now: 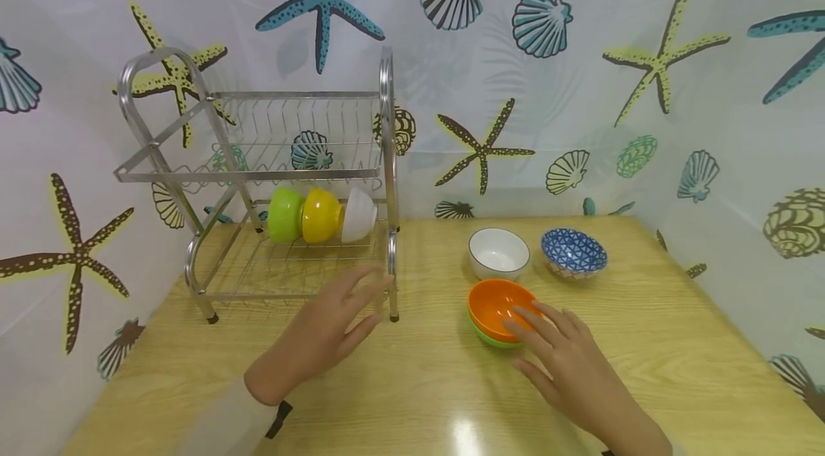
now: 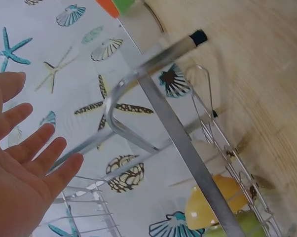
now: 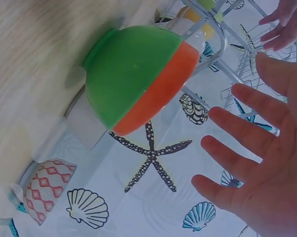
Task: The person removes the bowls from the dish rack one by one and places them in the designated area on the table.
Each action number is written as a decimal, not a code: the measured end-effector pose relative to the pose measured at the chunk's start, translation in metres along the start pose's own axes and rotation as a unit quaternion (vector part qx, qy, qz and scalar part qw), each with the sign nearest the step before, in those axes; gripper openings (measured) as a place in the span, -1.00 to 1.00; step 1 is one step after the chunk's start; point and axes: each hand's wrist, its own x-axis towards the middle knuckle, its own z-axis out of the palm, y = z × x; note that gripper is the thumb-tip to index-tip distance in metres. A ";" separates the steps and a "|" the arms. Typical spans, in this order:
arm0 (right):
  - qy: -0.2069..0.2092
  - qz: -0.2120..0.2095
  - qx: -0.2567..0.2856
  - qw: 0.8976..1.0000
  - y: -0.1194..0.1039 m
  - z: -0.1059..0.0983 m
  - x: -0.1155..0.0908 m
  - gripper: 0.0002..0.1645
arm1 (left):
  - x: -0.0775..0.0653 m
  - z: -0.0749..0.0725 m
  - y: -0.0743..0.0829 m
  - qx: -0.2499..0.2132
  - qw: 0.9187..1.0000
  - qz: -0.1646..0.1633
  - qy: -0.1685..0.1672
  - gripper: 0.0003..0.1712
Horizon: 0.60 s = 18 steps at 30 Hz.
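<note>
My left hand (image 1: 325, 331) hovers in front of the dish rack (image 1: 293, 174), fingers spread and holding nothing. Close to the orange bowl (image 1: 493, 306) is my right hand (image 1: 567, 356), its fingers extended and overlapping the rim in the head view. In the right wrist view a gap shows between those fingers and the bowls. That orange bowl sits nested in a green bowl (image 3: 133, 69) on the table. On the rack's lower tier, a lime green bowl (image 1: 285, 216), a yellow bowl (image 1: 321, 216) and a white bowl (image 1: 358, 216) stand on edge in a row.
Behind the nested bowls stands a white bowl with a dark rim (image 1: 499, 255). To its right is a blue-patterned bowl (image 1: 573, 253), red-patterned outside. A curtain with starfish and shells (image 1: 412, 69) encloses the wooden table (image 1: 412, 399) at the back and sides.
</note>
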 end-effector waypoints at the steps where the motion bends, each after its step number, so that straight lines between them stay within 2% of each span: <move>1: -0.002 0.002 0.001 1.000 -0.001 -0.002 0.000 -0.33 | 0.001 0.000 -0.003 0.002 1.000 -0.004 0.000 -0.35; 6: 0.021 -0.012 0.001 1.000 -0.006 -0.007 -0.002 -0.43 | 0.006 0.003 -0.024 0.007 0.999 -0.036 0.004 -0.38; 9: 0.042 -0.024 -0.004 0.999 -0.008 -0.009 -0.004 -0.38 | 0.009 0.006 -0.037 -0.002 0.998 -0.060 0.004 -0.39; 11: 0.050 -0.028 -0.006 0.998 -0.009 -0.010 -0.005 -0.34 | 0.013 0.008 -0.045 -0.013 0.996 -0.090 -0.004 -0.41; 15: 0.055 -0.030 -0.008 0.998 -0.009 -0.011 -0.007 -0.35 | 0.021 0.013 -0.061 -0.050 0.984 -0.169 -0.019 -0.45; 18: 0.052 -0.027 -0.007 0.998 -0.009 -0.012 -0.009 -0.35 | 0.029 0.017 -0.069 -0.078 0.973 -0.217 -0.014 -0.46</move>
